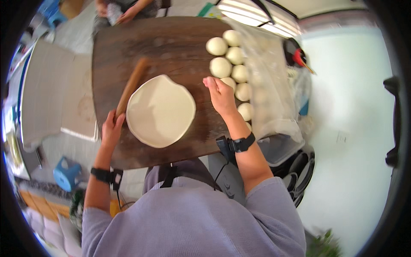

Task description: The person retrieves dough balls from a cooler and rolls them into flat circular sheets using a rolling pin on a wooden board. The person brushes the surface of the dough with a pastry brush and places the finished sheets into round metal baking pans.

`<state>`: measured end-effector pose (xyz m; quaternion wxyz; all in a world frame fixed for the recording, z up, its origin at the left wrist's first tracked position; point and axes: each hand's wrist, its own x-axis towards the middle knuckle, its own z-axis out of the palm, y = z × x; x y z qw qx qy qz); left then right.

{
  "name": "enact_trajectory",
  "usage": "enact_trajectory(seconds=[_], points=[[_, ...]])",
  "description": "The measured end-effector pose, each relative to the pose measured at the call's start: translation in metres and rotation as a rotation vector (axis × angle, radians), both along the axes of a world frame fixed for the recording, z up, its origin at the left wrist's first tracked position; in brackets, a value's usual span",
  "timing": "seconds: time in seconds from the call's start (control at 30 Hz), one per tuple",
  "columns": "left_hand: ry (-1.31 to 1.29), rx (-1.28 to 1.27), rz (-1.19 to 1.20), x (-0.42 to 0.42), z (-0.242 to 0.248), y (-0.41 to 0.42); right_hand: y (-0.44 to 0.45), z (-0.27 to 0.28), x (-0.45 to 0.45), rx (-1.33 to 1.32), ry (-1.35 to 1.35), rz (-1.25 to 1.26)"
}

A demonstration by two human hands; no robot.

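Observation:
My left hand (111, 129) grips the near end of a wooden rolling pin (131, 85). The pin slants away from me, its far end blurred, along the left side of a flat, rolled-out round of pale dough (162, 112). A small point sticks out at the round's far edge. To the right of that sheet, my right hand (221, 96) is above the table with its fingers drawn together. Nothing shows in it, though its palm is hidden. Just beyond and beside it sit several dough balls (220, 67), one partly covered by the hand.
Clear plastic sheeting (268, 77) covers the right side of the dark wooden table (173, 41). A clear plastic bin (279, 149) is at the near right. Across the table, another person's hands (128, 14) hold something pale. A blue stool (66, 173) stands at left.

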<state>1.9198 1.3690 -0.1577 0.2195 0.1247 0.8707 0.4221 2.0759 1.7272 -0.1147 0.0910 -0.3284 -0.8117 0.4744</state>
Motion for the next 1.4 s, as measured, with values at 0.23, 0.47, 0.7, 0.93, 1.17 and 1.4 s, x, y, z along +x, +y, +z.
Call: enact_trajectory(seconds=[0.23,0.47,0.7,0.93,1.17,1.4], points=[[-0.436,0.260,0.297,-0.001,-0.008,0.006,0.165,0.010,0.147,0.566,-0.001,-0.668],[-0.229,-0.172,0.225,-0.069,-0.046,0.004,0.255,-0.009,0.236,0.550,-0.581,-0.413],[-0.333,-0.616,-0.082,-0.109,-0.068,-0.004,0.283,0.019,0.223,-0.142,-0.645,-0.209],[-0.273,-0.659,-0.084,-0.103,-0.063,-0.011,0.415,-0.057,0.254,0.228,-0.670,-0.413],[-0.305,-0.576,-0.049,-0.093,-0.050,-0.011,0.416,-0.057,0.243,0.399,-0.923,-0.318],[-0.223,-0.544,-0.015,-0.082,-0.042,0.005,0.393,-0.003,0.229,0.423,-0.831,-0.497]])
